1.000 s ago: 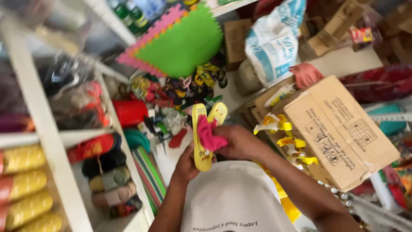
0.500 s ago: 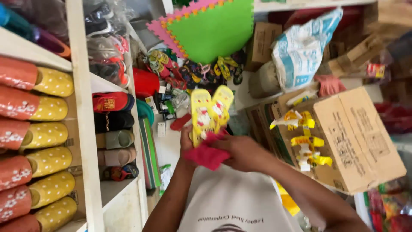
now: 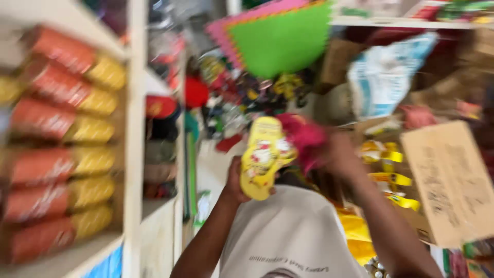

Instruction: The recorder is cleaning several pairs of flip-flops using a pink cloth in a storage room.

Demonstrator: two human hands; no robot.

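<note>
While shelves (image 3: 135, 128) flank L, left hand (image 3: 235, 183) fingers grip yellow sandal (image 3: 262, 157), right hand (image 3: 337, 154) fingers clutch pink cloth (image 3: 304, 138).

Bright, even daylight, no clear source. Heavy motion blur throughout, smearing every edge. Worst on the shelves (image 3: 135, 128) at left, where red-and-yellow packs (image 3: 62, 128) streak into bands. Softened too: green mat (image 3: 280, 41), yellow slipper (image 3: 262, 157), pink cloth (image 3: 307, 138), carton (image 3: 453, 180). Print unreadable. Both hands smeared. No hard shadows, no glare. Colours saturated, slightly washed near the top.
</note>
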